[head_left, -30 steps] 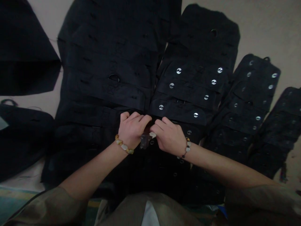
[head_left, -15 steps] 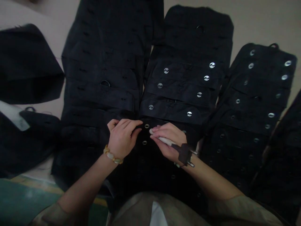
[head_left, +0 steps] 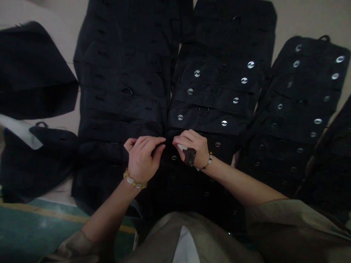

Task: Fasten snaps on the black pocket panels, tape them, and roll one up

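Stacked dark fabric pieces [head_left: 123,109] lie in overlapping rows, one stack bearing round metal discs [head_left: 180,117]. At its near left edge my left hand [head_left: 144,155] is closed, thumb and forefinger pinching the edge of a dark fabric piece. Just to its right, my right hand [head_left: 193,146] is wrapped round a small tool [head_left: 189,156] with a pale handle and a dark block at the near end. The tool's tip is hidden by my fingers. Below the two hands, a small metal ring [head_left: 174,157] shows on the dark cloth.
More dark pieces with metal discs [head_left: 318,121] lie in a stack on the right. At the left are folded dark fabric [head_left: 35,73] and a white strip [head_left: 22,131], all on a pale tabletop [head_left: 59,22]. The green floor [head_left: 33,230] shows at lower left.
My right hand has moved up and turned, with the tool's dark block now closer to my fingers. My left hand stays nearly in place. The view has shifted slightly.
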`<state>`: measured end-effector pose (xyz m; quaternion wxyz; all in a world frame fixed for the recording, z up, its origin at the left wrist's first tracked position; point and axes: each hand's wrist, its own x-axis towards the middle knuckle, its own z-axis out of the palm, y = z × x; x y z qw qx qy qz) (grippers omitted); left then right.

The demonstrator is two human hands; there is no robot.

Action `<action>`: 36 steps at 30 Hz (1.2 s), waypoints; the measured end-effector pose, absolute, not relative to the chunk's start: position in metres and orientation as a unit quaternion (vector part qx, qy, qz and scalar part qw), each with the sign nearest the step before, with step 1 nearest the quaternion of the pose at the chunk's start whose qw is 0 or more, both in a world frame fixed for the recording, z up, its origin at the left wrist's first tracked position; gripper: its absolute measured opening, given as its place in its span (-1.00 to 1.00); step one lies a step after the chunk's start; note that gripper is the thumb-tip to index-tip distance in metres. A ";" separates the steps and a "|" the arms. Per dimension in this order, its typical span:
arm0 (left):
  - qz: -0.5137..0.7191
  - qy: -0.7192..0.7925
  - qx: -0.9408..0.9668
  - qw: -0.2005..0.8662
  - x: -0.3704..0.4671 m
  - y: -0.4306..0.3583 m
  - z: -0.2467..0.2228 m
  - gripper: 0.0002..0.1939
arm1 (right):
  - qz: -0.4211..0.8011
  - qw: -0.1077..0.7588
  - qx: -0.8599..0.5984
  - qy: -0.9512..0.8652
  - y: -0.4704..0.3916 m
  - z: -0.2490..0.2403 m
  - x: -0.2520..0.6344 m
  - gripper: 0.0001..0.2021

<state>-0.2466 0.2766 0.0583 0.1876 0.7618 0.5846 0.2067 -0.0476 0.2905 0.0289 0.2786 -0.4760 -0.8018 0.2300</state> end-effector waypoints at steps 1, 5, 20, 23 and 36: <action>0.212 0.584 0.762 0.183 -0.246 0.277 0.061 -0.88 | 0.252 0.295 -0.480 -0.787 0.289 0.030 -0.048 -0.89; 0.234 0.566 0.768 0.189 -0.222 0.275 0.074 -0.88 | 0.373 0.429 -0.493 -0.659 0.266 0.045 -0.037 -0.92; 0.130 0.462 0.847 0.227 -0.096 0.282 0.039 -0.87 | 0.322 0.388 -0.424 -0.753 0.259 0.027 0.109 -0.90; 0.130 0.468 0.844 0.227 -0.096 0.283 0.038 -0.87 | 0.304 0.386 -0.406 -0.770 0.258 0.023 0.110 -0.89; 0.136 0.485 0.827 0.249 -0.098 0.286 0.038 -0.84 | 0.219 0.227 -0.482 -0.817 0.264 0.042 0.085 -0.88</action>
